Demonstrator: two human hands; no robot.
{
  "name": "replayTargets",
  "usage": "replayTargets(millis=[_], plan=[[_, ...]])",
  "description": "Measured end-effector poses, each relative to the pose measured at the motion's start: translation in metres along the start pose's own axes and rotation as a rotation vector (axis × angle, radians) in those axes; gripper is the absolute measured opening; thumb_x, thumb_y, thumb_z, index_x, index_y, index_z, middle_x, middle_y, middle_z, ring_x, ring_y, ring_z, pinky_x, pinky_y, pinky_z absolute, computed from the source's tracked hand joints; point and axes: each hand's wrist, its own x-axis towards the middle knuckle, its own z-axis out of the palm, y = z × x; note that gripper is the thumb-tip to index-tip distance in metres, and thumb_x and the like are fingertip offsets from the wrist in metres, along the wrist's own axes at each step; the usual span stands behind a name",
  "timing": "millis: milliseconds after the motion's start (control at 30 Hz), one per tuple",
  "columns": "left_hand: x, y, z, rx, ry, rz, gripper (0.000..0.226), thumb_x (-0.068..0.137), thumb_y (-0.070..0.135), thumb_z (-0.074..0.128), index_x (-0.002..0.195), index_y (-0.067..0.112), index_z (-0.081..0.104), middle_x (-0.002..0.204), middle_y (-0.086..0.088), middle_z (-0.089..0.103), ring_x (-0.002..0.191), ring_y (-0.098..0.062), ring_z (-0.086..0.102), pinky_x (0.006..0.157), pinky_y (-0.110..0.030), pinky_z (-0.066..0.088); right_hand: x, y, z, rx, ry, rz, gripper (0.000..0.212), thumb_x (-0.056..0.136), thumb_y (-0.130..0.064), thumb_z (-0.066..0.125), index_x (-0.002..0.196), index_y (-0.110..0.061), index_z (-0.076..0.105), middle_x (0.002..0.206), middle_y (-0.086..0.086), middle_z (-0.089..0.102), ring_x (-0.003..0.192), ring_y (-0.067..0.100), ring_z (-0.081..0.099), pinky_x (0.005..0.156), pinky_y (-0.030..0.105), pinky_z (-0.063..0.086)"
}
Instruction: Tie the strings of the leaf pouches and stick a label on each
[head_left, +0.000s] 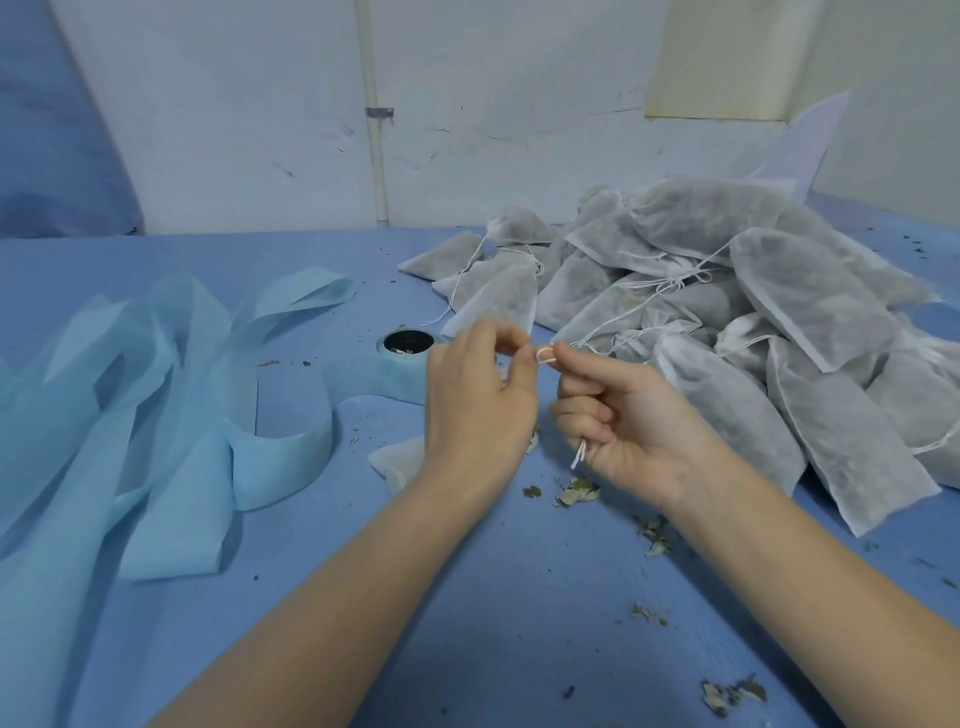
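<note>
Blue cloth-covered tabletop (519, 597), strewn with dry leaf crumbs. At two o'clock, well apart from the forearms, a heaped pile of white non-woven drawstring pouches of dried leaves (753, 312). At nine o'clock, a tangle of pale blue unrolled fabric strip (156, 405), trailing from a roll with a dark core (408, 348) at eleven. Centre, raised over the tabletop: left hand (478, 395) and right hand (628, 415), fingertips nearly touching, both clamped on a thin white string (544, 355). Left pinching the small loop at twelve o'clock; right curled round the strand, frayed end hanging out at six below the fist. Under the left hand, mostly hidden, one white pouch (397, 460), mouth likely toward the hands, body running off to eight o'clock. Judged: knot half-formed, tightening by pulling apart along three–nine, both hands equally near. No label visible.
</note>
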Motion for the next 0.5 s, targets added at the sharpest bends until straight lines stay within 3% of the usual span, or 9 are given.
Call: replayTargets(millis=[67, 133, 200, 367, 500], plan=[[-0.0032, -0.0001, -0.0013, 0.07, 0.096, 0.146, 0.01, 0.09, 0.011, 0.056, 0.094, 0.017, 0.063, 0.092, 0.016, 0.058, 0.1, -0.017, 0.048, 0.085, -0.021, 0.037, -0.0003, 0.0001, 0.0003, -0.005, 0.001, -0.008, 0.008, 0.07, -0.014, 0.063, 0.07, -0.008, 0.067, 0.051, -0.009, 0.023, 0.04, 0.004, 0.013, 0.032, 0.011, 0.014], [-0.0061, 0.0009, -0.0038, 0.113, 0.194, 0.289, 0.017, 0.085, 0.006, 0.054, 0.09, 0.014, 0.068, 0.091, 0.013, 0.063, 0.095, -0.016, 0.05, 0.084, -0.012, 0.034, -0.0003, 0.0, 0.0, -0.019, 0.007, -0.028, 0.009, 0.07, -0.015, 0.063, 0.075, -0.008, 0.064, 0.051, -0.009, 0.024, 0.036, 0.004, 0.019, 0.031, 0.012, 0.016], [-0.0081, 0.0029, -0.0044, 0.142, 0.254, 0.382, 0.017, 0.082, 0.012, 0.055, 0.084, 0.012, 0.072, 0.085, 0.009, 0.069, 0.088, -0.018, 0.054, 0.081, -0.007, 0.033, -0.0001, -0.0009, -0.0005, -0.016, 0.007, -0.042, 0.011, 0.069, -0.015, 0.064, 0.077, -0.008, 0.062, 0.051, -0.008, 0.025, 0.036, 0.005, 0.02, 0.031, 0.012, 0.018], [-0.0046, -0.0011, -0.0037, 0.212, 0.267, 0.465, 0.005, 0.076, 0.012, 0.074, 0.079, 0.009, 0.076, 0.086, 0.003, 0.072, 0.083, -0.025, 0.058, 0.08, -0.01, 0.036, 0.0, -0.0018, -0.0029, -0.092, 0.035, -0.112, 0.017, 0.066, -0.017, 0.067, 0.078, -0.008, 0.059, 0.051, -0.008, 0.026, 0.037, 0.005, 0.021, 0.032, 0.012, 0.02], [-0.0004, -0.0063, -0.0047, 0.32, 0.322, 0.554, 0.004, 0.074, 0.006, 0.076, 0.071, 0.005, 0.074, 0.081, -0.003, 0.07, 0.079, -0.03, 0.056, 0.076, -0.013, 0.034, 0.0007, -0.001, -0.0079, -0.354, 0.132, -0.243, 0.035, 0.064, -0.021, 0.074, 0.088, 0.004, 0.068, 0.049, -0.01, 0.035, 0.042, 0.004, 0.026, 0.037, 0.014, 0.027]])
